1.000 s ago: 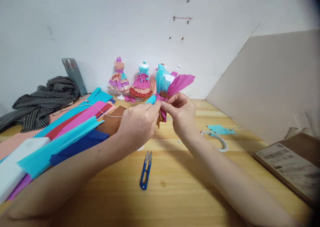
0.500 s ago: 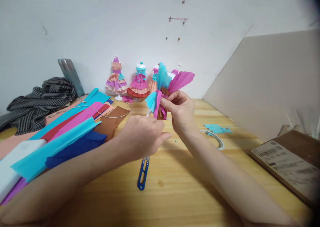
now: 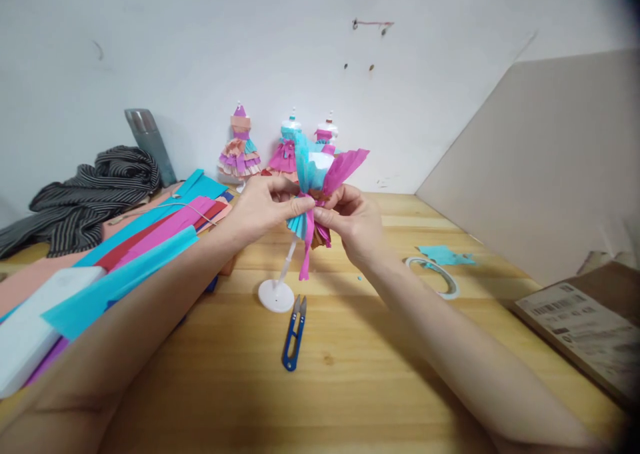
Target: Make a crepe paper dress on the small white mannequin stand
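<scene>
1. I see a wooden table (image 3: 330, 407), the surface beneath the blue snips (image 3: 294, 334).
2. Coloured paper sheets (image 3: 133, 272) overlap well to the left of the snips.
3. A labelled cardboard box (image 3: 575, 327) sits well to their right.
4. The cyan, pink and brown paper dress (image 3: 314, 174) is held up beyond the snips; its white stand (image 3: 276, 297) tilts, the round foot just beyond and left of the snips. I cannot tell whether the foot touches wood.
5. My left hand (image 3: 265, 204), beyond the snips, pinches the dress's waist, thumb against fingers.
6. My right hand (image 3: 357, 227), beyond and right of them, grips the waist's other side just as narrowly.
7. A tape roll (image 3: 454, 287) lies farther right of the snips.
</scene>
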Motion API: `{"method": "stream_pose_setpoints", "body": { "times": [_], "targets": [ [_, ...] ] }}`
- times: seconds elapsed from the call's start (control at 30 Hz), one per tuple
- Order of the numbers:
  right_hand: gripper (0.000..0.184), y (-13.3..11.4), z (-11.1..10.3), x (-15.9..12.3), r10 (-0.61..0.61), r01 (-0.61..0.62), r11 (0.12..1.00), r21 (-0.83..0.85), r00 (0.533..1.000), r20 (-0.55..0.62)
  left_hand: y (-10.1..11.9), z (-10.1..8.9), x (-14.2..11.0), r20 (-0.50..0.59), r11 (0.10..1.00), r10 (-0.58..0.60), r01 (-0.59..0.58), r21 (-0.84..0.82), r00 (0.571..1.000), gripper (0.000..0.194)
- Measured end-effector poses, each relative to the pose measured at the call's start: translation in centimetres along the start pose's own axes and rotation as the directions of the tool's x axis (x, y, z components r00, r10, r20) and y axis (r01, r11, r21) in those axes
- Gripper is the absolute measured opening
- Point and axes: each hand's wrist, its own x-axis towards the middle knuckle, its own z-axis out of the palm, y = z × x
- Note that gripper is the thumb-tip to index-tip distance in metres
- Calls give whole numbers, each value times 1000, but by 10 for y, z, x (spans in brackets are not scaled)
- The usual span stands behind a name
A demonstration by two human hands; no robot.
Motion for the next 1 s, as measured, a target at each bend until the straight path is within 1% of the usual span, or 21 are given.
{"method": "stream_pose_setpoints", "body": {
  "times": [0.07, 0.17, 0.27, 0.3, 0.37, 0.4, 0.43, 0.5, 0.53, 0.57, 0.67, 0.73, 0.77, 0.83, 0.87, 0.93, 1.0],
  "targets": [
    [37, 0, 1, -1, -5, 5, 1000, 1, 1000, 25, 3, 0, -1, -1, 1000, 11, -11, 25, 1000, 27],
    [37, 0, 4, -1, 21, -21, 1000, 7, 997, 77, 10, -1, -2, 35, 998, 6, -8, 60, 999, 20],
    [36, -1, 3, 0, 21, -20, 1000, -11, 994, 110, 10, -2, -2, 67, 999, -12, 10, 31, 998, 17],
    [35, -3, 2, 1, 29, -27, 999, -20, 990, 137, 9, -2, -1, 68, 1000, -10, 9, 7, 998, 18],
    [32, -8, -2, 2, 36, -26, 998, -59, 982, 187, 4, -3, 0, 49, 999, 5, -3, -45, 999, 19],
    [29, -11, -4, 3, 14, 4, 995, -96, 984, 180, 2, -3, 1, 28, 998, 15, -13, -67, 1000, 20],
    [27, -15, -6, 3, -28, 50, 988, -146, 989, 148, 0, -4, 1, 3, 997, 21, -21, -80, 1000, 22],
    [24, -22, -9, 1, -133, 141, 947, -289, 990, 47, -3, -5, 3, -55, 997, 25, -29, -74, 998, 24],
    [25, -25, -9, -1, -153, 156, 920, -360, 988, 37, -4, -5, 3, -85, 998, 22, -27, -60, 996, 24],
    [27, -27, -8, -3, -142, 152, 891, -428, 988, 56, -5, -6, 4, -109, 999, 16, -21, -44, 994, 23],
    [37, -22, -1, -10, -39, 125, 792, -598, 987, 154, -7, -5, 4, -152, 1000, 7, -11, -25, 988, 21],
    [35, -14, 5, -13, -29, 125, 741, -660, 987, 155, -8, -3, 5, -155, 999, 15, -20, -35, 988, 20],
    [31, -10, 8, -14, -29, 121, 734, -668, 989, 147, -9, -2, 5, -156, 999, 22, -29, -40, 988, 20],
    [23, -2, 11, -14, -41, 118, 741, -661, 991, 131, -12, -1, 5, -155, 998, 38, -46, -48, 987, 20],
    [20, 1, 11, -14, -37, 112, 758, -643, 991, 129, -12, 0, 5, -155, 997, 44, -53, -52, 987, 20],
    [17, 5, 10, -12, 1, 75, 822, -565, 991, 133, -14, 0, 6, -153, 996, 49, -60, -70, 987, 21],
    [14, 6, 8, -9, 77, -7, 909, -418, 985, 152, -15, -2, 6, -154, 993, 48, -65, -103, 987, 21]
  ]
}}
